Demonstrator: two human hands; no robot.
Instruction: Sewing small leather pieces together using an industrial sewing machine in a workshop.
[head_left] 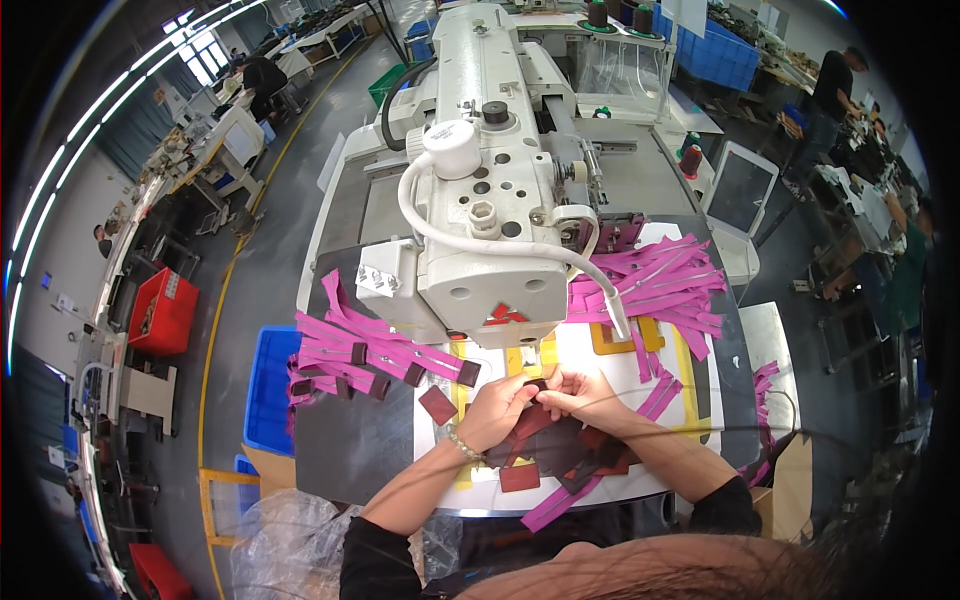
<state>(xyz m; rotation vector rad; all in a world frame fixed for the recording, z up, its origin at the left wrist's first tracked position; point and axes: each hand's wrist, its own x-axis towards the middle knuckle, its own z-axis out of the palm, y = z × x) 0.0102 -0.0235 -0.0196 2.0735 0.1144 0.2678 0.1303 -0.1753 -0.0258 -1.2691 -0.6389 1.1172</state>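
My left hand (497, 408), with a beaded bracelet at the wrist, and my right hand (585, 396) meet just in front of the head of a white industrial sewing machine (490, 270). Both pinch a small dark brown patch (537, 384) between their fingertips; the fingers cover part of it. Below them lies a loose pile of dark brown patches (555, 450). A reddish-brown patch (437, 406) rests left of my left hand, and another patch (519, 478) near the front edge. A magenta zipper strip (660, 396) lies beside my right hand.
Magenta zippers with brown end tabs (375, 345) fan out at the left; a larger bundle of magenta zippers (660, 285) lies right of the machine head. A blue bin (268, 390) stands left of the table, with clear plastic wrap (300, 535) below. A screen (741, 187) stands at the right.
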